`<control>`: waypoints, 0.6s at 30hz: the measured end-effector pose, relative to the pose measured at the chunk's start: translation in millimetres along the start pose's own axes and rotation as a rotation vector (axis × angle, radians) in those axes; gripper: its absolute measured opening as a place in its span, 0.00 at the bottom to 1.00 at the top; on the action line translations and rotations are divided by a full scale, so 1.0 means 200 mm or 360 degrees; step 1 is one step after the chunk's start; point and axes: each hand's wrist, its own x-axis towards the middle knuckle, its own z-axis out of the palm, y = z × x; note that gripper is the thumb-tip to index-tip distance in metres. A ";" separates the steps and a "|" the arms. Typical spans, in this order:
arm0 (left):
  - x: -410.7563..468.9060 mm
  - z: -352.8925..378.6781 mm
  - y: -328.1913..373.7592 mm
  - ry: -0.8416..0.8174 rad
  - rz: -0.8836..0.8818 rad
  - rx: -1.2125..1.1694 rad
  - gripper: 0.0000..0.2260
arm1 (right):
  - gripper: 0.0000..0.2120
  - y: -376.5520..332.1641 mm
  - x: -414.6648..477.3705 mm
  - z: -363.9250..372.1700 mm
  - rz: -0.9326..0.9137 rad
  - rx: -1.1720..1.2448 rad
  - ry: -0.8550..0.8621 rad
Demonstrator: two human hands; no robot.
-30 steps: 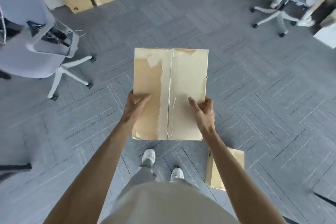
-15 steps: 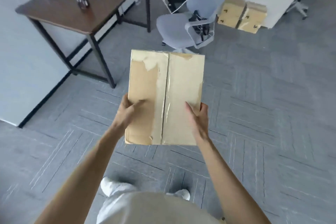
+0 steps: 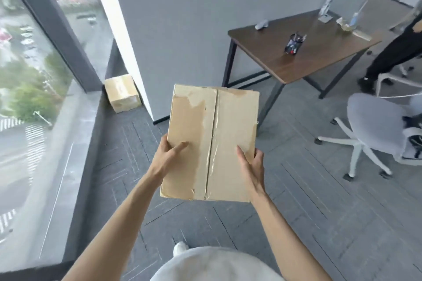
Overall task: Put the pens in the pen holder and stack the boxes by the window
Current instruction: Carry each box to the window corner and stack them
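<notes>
Clamping the flat tan taped cardboard box point(image 3: 211, 143) between left hand point(image 3: 167, 157) and right hand point(image 3: 251, 164) steadies it mid-air; its likely base, the small brown carton point(image 3: 122, 92), sits by the window point(image 3: 34, 75).

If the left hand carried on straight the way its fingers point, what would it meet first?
The left hand already presses the taped brown cardboard box it holds; beyond that, probably the grey wall, though depth is unclear.

Two boxes point(image 3: 211, 143) point(image 3: 122, 93), one pen holder point(image 3: 292, 44)
</notes>
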 end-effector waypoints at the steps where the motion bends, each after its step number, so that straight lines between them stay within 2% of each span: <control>1: 0.03 -0.10 0.00 0.0060 -0.0007 -0.0034 0.30 | 0.20 -0.04 0.03 0.11 -0.0018 -0.0030 -0.0073; 11: 0.32 -0.82 -0.06 0.0566 -0.0186 -0.0382 0.31 | 0.22 -0.23 0.34 1.06 -0.0046 -0.0350 -0.0616; 18: 0.78 -1.22 0.07 0.0881 -0.0326 -0.0420 0.28 | 0.23 -0.37 0.77 1.77 0.0015 -0.0371 -0.0925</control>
